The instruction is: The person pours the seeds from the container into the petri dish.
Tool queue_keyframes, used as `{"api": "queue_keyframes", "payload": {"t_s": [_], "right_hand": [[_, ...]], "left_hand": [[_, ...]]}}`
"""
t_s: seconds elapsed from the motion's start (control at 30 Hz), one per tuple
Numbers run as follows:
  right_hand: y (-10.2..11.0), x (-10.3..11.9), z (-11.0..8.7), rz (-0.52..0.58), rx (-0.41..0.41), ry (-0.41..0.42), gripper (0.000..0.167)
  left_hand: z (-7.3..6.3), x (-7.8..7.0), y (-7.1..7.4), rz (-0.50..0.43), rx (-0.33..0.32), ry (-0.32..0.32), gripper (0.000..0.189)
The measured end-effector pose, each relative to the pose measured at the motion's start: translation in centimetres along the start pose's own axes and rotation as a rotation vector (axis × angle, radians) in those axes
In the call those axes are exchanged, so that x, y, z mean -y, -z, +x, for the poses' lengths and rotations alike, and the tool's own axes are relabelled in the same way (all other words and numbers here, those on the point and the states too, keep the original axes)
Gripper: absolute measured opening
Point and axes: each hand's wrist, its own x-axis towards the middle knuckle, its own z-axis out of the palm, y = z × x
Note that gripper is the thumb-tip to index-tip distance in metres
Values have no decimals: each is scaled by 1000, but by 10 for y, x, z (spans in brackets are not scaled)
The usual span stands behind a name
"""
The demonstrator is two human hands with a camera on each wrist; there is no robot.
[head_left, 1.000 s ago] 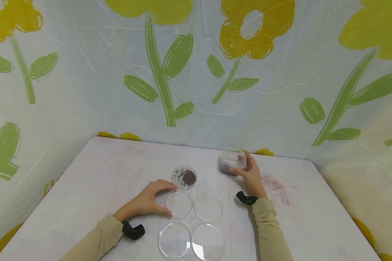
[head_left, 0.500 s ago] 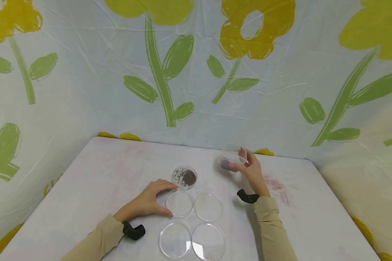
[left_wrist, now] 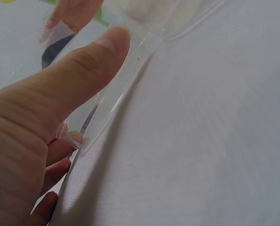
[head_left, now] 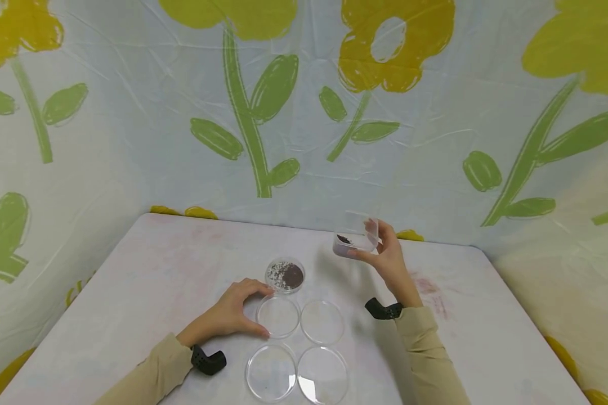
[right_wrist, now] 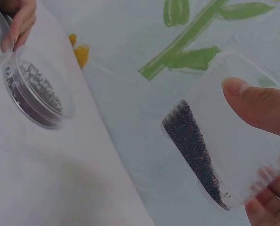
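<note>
At left, the left hand's (head_left: 228,312) fingers curved around the far-left clear petri dish (head_left: 277,316), holding its rim, one of four grouped near dishes with no visible contents. Just beyond stood a fifth dish (head_left: 287,291), partly covered with dark grains (head_left: 294,275); seemingly only this one was supplied. At right, the right hand's (head_left: 391,260) fingers gripped a tilted plastic tub (right_wrist: 220,117) above the tabletop (head_left: 197,253), grains remaining inside.
</note>
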Motion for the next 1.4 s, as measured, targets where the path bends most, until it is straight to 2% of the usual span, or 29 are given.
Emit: {"api": "queue_keyframes", "payload": {"t_s": [0.3, 0.57, 0.67, 0.87, 1.03, 1.4], "right_hand": [[-22, 21, -9, -38, 58, 80, 88], [-44, 33, -21, -168, 102, 203, 91], [-51, 33, -24, -208, 118, 289, 94], [-62, 24, -28, -247, 143, 479, 98], [-67, 19, -31, -263, 153, 574, 95], [-77, 16, -31, -389, 244, 778, 88]], "left_hand": [[0, 1, -3, 24, -7, 23, 77], [0, -5, -5, 48, -11, 72, 77], [0, -6, -6, 59, -21, 83, 77], [-1, -8, -8, 79, -50, 65, 75], [-1, -8, -9, 75, -47, 65, 76], [0, -3, -10, 75, -26, 75, 80]]}}
